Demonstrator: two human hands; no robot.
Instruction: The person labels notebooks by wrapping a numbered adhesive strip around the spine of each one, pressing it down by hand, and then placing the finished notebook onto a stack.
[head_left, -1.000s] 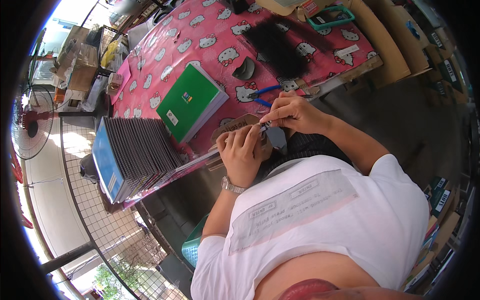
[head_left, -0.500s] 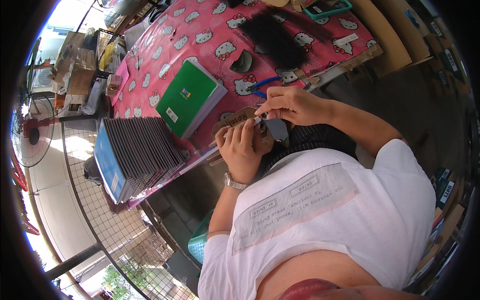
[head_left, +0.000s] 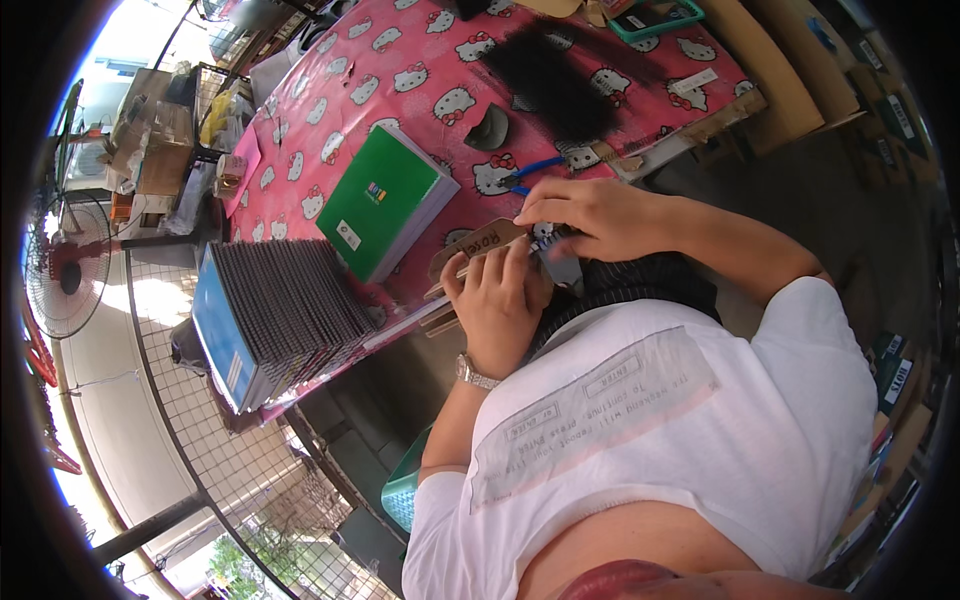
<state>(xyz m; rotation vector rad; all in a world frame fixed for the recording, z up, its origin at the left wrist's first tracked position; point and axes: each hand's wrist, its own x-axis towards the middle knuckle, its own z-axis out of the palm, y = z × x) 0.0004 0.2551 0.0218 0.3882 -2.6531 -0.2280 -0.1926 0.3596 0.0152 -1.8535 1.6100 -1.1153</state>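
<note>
A pink cloth printed with white cartoon cats covers the worktop [head_left: 405, 40]; beyond its left edge stand a fan [head_left: 72, 268], a wire mesh [head_left: 185, 375] and stacked cartons [head_left: 158, 150], and large cardboard sheets [head_left: 785, 75] lean by its right edge. A teal basket [head_left: 401, 492] sits below the near edge. Counted on the top: one row of spiral-bound notebooks [head_left: 290, 295] with a blue cover outermost at the near left corner, too tightly packed to number; one green notebook [head_left: 383, 203] just beside it; one dark curved piece [head_left: 488, 129] toward the middle; one bundle of black strands [head_left: 560, 85] near the right edge; one pale strip [head_left: 693, 80] by the near right corner; one teal-rimmed case [head_left: 655, 20] farther along the right edge; one pair of blue-handled pliers [head_left: 535, 174] at the near edge, just beyond the right hand [head_left: 595, 215]. One small metallic-looking piece [head_left: 545, 238] lies between the hands, beside a lettered cardboard piece [head_left: 478, 242] at the near edge. The left hand [head_left: 498, 300] curls its fingers over the cardboard; the right has bent fingers, its thumb blurred, at the small piece. Whether either grips it, I cannot tell.
</note>
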